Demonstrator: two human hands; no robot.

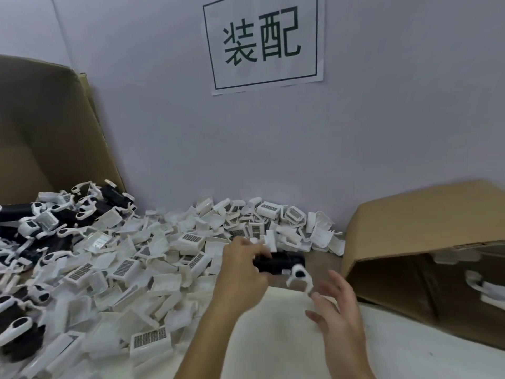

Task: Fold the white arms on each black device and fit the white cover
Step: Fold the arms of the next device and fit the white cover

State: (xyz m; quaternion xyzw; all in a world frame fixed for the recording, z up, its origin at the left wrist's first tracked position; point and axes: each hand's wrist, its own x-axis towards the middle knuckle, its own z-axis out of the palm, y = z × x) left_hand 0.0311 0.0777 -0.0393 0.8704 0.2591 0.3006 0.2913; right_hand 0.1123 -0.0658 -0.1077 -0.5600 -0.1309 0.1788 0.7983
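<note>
Folding step under way, by the look of it: left hand (240, 272) grips one black device (281, 262) by its near end, fingers curled round it, holding it just above the tabletop (273, 310) near the middle of the view. One white arm (299, 277) hangs out from the device's right end, not yet tucked in. Right hand (336, 310) is spread wide, fingers relaxed, holding nothing, just below that arm and apart from it. Frame is motion-blurred, so the arm's hinge detail cannot be read. Next move likely calls for the right fingers to press the arm flat against the body, then pick a white cover (191, 240) from the heap behind. Cardboard box (426, 242) lies open at right.
</note>
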